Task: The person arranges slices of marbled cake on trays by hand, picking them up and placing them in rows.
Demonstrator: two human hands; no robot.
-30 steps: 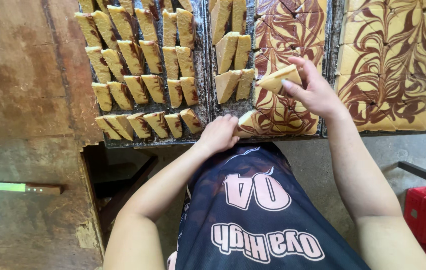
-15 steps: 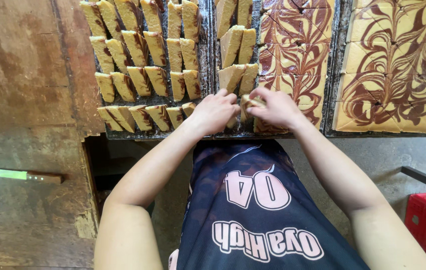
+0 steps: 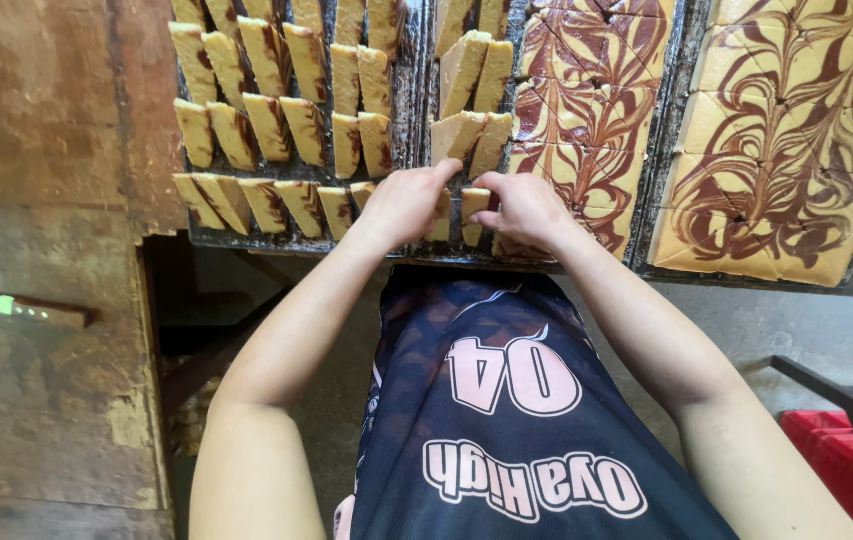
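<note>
My left hand [image 3: 408, 203] and my right hand [image 3: 523, 208] meet at the near edge of a dark baking tray [image 3: 416, 90]. Between them they pinch a yellow-and-brown marble cake slice [image 3: 473, 205], standing on edge beside another slice partly hidden by my left fingers. More cut slices [image 3: 276, 110] stand in rows to the left. An uncut slab of swirled marble cake [image 3: 586, 110] lies just right of my right hand.
A second whole marble cake [image 3: 786, 140] fills a tray at the right. A knife with a wooden handle [image 3: 16, 308] lies on the worn wooden table at the left. A red crate [image 3: 846, 450] and a metal bar sit low right.
My right hand carried a cake slice from the uncut slab down-left to the tray's near edge. My left hand moved right and closed in on the same slice.
</note>
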